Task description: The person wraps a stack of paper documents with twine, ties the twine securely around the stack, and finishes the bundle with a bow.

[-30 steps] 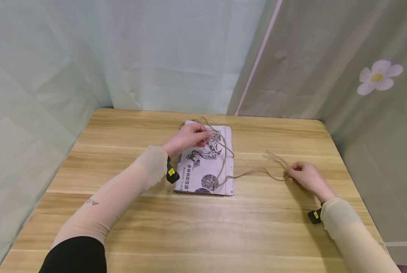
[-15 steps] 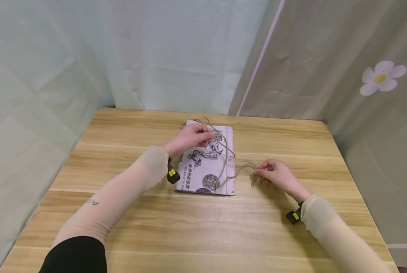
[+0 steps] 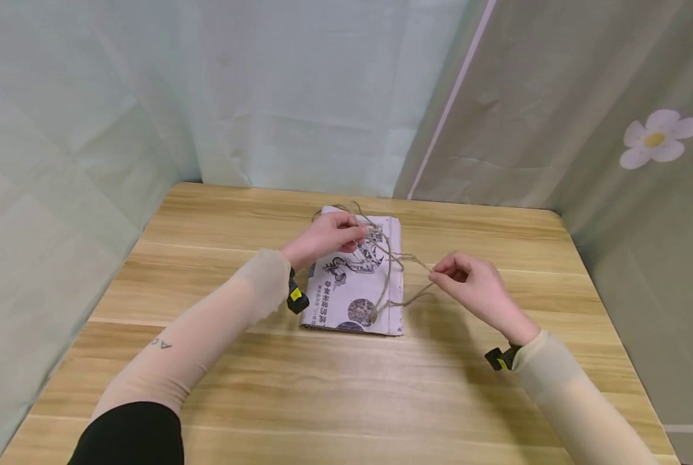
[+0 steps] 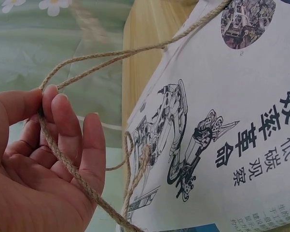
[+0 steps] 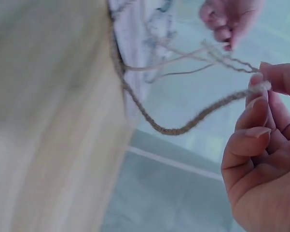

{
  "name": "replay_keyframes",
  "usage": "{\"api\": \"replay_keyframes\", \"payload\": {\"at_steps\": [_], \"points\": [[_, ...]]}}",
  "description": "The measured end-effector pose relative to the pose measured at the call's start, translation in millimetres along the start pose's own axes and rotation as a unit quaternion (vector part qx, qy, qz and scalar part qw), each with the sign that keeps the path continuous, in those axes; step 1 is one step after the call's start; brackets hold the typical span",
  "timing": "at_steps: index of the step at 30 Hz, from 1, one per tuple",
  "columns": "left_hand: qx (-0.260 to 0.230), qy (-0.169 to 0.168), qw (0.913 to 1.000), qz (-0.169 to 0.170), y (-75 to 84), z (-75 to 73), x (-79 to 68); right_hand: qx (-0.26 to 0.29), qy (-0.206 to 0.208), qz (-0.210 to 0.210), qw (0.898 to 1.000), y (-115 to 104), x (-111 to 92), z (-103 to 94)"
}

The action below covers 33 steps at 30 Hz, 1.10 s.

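A folded newspaper [image 3: 346,294] with a motorcycle drawing lies on the table. Brown jute twine [image 3: 405,303] runs across its top and off its right side. Over the far part of the paper, my left hand [image 3: 325,237] pinches the twine between thumb and index finger; the left wrist view shows the twine [image 4: 62,159] looping there. To the right of the newspaper, my right hand [image 3: 475,287] holds the twine near its frayed end. In the right wrist view, the twine [image 5: 171,131] sags from the thumb and fingers back to the paper's edge.
The wooden table [image 3: 346,394] surrounds the newspaper. Pale green curtains [image 3: 323,97] hang behind it and along both sides, the right one with a printed white flower [image 3: 660,139].
My right hand has moved left toward the newspaper with its twine, whose end now points over the paper. My left hand has stayed nearly in place, holding the twine.
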<state>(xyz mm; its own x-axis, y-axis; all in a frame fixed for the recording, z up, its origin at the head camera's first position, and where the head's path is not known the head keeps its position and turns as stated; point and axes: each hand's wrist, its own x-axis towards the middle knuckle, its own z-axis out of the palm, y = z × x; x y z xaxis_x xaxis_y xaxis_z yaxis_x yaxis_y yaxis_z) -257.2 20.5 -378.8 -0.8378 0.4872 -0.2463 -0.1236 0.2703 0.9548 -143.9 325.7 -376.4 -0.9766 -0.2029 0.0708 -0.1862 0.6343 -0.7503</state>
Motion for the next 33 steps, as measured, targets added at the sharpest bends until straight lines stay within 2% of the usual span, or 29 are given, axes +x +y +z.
{"api": "replay_keyframes", "payload": {"at_steps": [4, 9, 14, 18, 21, 26, 30, 33], "points": [[0.000, -0.002, 1.0000, 0.002, 0.2, -0.4, 0.7, -0.050, 0.007, -0.051, 0.997, -13.4, -1.0, 4.9], [0.006, 0.004, 1.0000, 0.002, 1.5, -0.8, 0.7, -0.119, -0.019, -0.094, 0.988, -16.2, 12.5, 35.9], [0.021, 0.003, 0.9998, 0.000, 1.2, 0.8, 1.3, -0.168, -0.006, -0.085, 0.982, -5.7, 36.8, 67.6], [0.025, 0.007, 0.9996, -0.003, -1.8, 1.7, 2.0, -0.202, 0.000, -0.075, 0.977, 2.1, 51.8, 82.0], [0.020, 0.005, 0.9998, -0.001, -3.3, 1.9, 1.8, -0.195, -0.008, -0.055, 0.979, 6.0, 56.6, 86.3], [0.024, -0.007, 0.9997, -0.005, -4.6, 1.8, 0.4, -0.145, -0.024, -0.029, 0.989, 10.3, 53.4, 83.2], [0.047, -0.008, 0.9988, -0.007, -4.4, 0.9, -2.3, -0.108, 0.005, -0.017, 0.994, 8.5, 47.4, 70.3], [0.049, -0.011, 0.9987, -0.005, -3.4, -0.2, -4.9, -0.082, 0.034, 0.003, 0.996, 7.3, 50.9, 55.2]]}}
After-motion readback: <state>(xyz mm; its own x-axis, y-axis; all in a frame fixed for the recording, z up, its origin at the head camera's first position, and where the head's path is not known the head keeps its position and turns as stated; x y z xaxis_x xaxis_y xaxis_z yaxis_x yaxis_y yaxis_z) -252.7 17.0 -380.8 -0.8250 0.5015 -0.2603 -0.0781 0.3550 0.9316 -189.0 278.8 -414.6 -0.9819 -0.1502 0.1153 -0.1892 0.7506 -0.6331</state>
